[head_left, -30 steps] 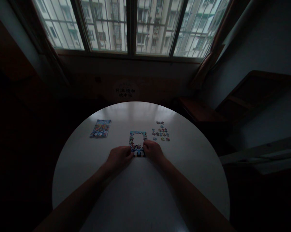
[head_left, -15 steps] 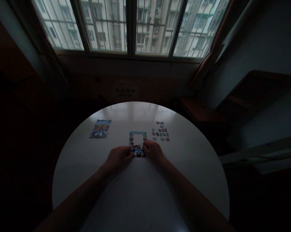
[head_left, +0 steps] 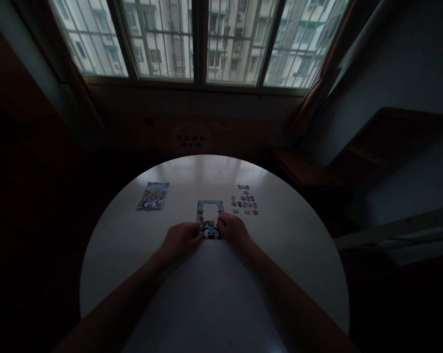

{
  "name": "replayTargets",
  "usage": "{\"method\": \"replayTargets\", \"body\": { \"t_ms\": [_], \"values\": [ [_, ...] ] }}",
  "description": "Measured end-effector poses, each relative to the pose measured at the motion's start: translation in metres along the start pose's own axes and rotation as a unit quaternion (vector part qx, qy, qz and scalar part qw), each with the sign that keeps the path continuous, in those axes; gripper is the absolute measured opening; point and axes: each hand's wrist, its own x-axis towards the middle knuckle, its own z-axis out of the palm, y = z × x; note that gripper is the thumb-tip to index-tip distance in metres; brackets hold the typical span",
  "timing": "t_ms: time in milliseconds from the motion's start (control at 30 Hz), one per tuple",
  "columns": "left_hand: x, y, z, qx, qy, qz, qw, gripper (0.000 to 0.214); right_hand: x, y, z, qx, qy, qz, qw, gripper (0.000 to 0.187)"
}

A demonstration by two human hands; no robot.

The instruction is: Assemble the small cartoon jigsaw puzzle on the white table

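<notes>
A partly assembled jigsaw puzzle (head_left: pixel 211 232) lies flat on the white table, with a joined border and lower part around a bare white middle. My left hand (head_left: pixel 182 237) is closed at its lower left edge, fingers curled and thumb against the side. On the opposite edge, my right hand (head_left: pixel 234 228) is closed too, fingertips bent down onto the puzzle's right side. Both hands partly cover its edges, and the dim light hides the exact finger contact. To the right of the puzzle lie several loose jigsaw pieces (head_left: pixel 247 198), away from my right hand.
A colourful printed sheet or packet (head_left: pixel 153 196) lies on the left of the round white table (head_left: pixel 214 299). Beyond the table's far edge is a barred window (head_left: pixel 199 44). A brown wooden surface (head_left: pixel 305 169) stands at the back right.
</notes>
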Motion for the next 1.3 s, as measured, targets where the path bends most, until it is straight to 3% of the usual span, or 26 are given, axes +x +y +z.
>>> {"method": "replayTargets", "body": {
  "t_ms": [1000,1067,1167,1300],
  "values": [
    [0.000,0.002,-0.003,-0.002,-0.006,-0.001,1.000,0.022,0.002,0.003,0.003,0.044,0.017,-0.009,0.999,0.020],
    [0.000,0.002,-0.003,-0.003,-0.004,0.003,1.000,0.022,0.006,0.009,-0.001,0.080,0.047,-0.020,0.996,0.020],
    [-0.001,0.002,-0.003,-0.003,-0.007,0.002,1.000,0.022,0.013,0.025,-0.017,0.110,0.144,-0.013,0.983,0.021],
    [-0.001,0.003,-0.004,0.006,-0.008,-0.005,1.000,0.021,0.017,0.060,-0.038,0.082,0.262,0.077,0.958,0.044]
  ]
}}
